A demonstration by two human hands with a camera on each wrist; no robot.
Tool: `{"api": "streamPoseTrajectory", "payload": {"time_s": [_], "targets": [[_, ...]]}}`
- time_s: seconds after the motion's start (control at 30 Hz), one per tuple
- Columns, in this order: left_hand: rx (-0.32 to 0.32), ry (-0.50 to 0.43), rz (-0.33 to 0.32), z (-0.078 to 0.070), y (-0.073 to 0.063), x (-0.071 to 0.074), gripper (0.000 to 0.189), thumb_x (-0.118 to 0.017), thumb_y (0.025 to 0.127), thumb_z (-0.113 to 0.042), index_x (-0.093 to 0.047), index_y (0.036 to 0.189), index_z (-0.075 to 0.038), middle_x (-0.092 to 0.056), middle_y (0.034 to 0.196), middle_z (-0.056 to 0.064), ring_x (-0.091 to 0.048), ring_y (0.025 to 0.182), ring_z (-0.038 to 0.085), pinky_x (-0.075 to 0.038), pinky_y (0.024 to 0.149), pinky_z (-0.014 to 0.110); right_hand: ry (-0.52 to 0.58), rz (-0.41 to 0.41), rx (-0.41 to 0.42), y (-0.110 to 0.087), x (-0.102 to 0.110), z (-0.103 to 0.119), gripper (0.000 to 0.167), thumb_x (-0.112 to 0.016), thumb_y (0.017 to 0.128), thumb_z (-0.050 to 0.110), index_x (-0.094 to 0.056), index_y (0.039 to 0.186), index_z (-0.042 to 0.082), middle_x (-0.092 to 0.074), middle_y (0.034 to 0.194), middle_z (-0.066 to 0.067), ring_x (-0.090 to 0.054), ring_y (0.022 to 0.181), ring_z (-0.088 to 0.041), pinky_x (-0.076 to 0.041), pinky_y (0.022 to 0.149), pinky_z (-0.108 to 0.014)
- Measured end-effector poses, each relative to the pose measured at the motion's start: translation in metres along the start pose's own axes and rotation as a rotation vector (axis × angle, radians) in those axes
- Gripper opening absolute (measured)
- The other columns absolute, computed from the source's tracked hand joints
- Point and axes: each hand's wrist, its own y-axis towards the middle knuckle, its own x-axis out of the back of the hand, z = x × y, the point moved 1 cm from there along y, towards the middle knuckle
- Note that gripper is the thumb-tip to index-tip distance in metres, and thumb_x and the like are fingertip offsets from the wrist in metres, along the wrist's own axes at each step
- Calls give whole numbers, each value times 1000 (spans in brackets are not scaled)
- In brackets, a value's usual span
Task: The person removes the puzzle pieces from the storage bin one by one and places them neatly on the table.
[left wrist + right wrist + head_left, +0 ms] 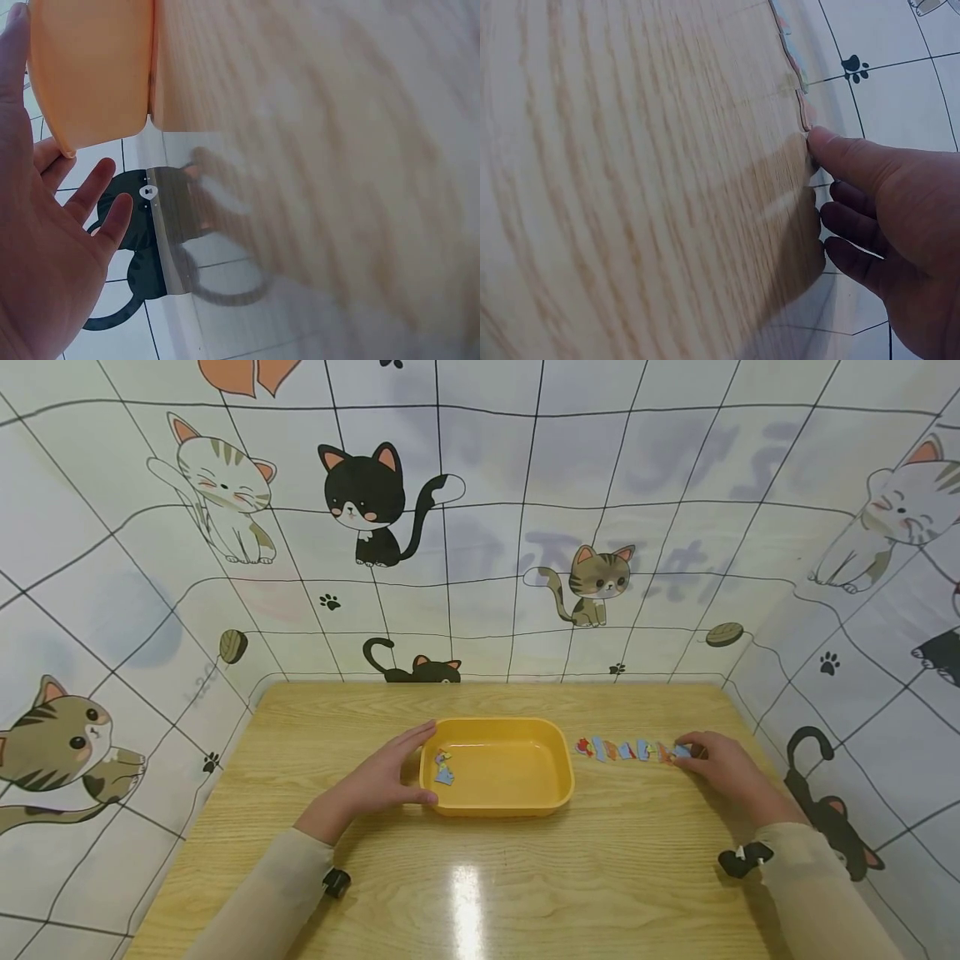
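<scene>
My left hand (381, 777) spans the left end of a yellow plastic tray (498, 810), thumb at the front corner and fingers at the back one. In the left wrist view, two fingers of it spread away from the tray wall (94, 75). A small colourful puzzle piece (444, 773) lies inside the tray at its left. To the right of the tray, several flat puzzle pieces (627, 751) form a row on the table. At the row's right end my right hand (723, 768) pinches a light-blue puzzle piece (681, 751) between thumb and fingers, close on the tabletop.
The wooden table (600, 877) reaches back to a wall sheet (480, 543) printed with cats and grid lines, which also closes off both sides. Dark straps with small devices sit on both wrists.
</scene>
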Motion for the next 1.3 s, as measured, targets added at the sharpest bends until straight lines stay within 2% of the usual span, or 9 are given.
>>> {"api": "streamPoseTrajectory", "payload": {"time_s": [0.47,0.8,1.3], "targets": [[1,3,-1,1,0,-1,119,-98,83,-49,-31,176,-19,-20,183,-10,-19,169,31,-21,133,63,28,-17,-38,-2,1,-4,39,-85,100,21,-75,127,-6,-74,102,-15,-68,95,-34,-56,85,-57],[5,6,1,1,0,-1,119,-98,83,-50,-31,177,-20,-20,183,-10,-19,169,31,-21,133,63,43,2,-32,-3,2,-3,40,-85,100,18,-73,128,-8,-73,98,-11,-65,89,-26,-54,77,-45],[16,4,3,2,1,-1,119,-98,83,-51,-31,177,-23,-20,183,-12,-19,169,30,-22,133,63,72,-1,-35,-3,4,-2,45,-84,100,19,-71,133,-9,-72,104,-15,-67,93,-30,-55,78,-44]]}}
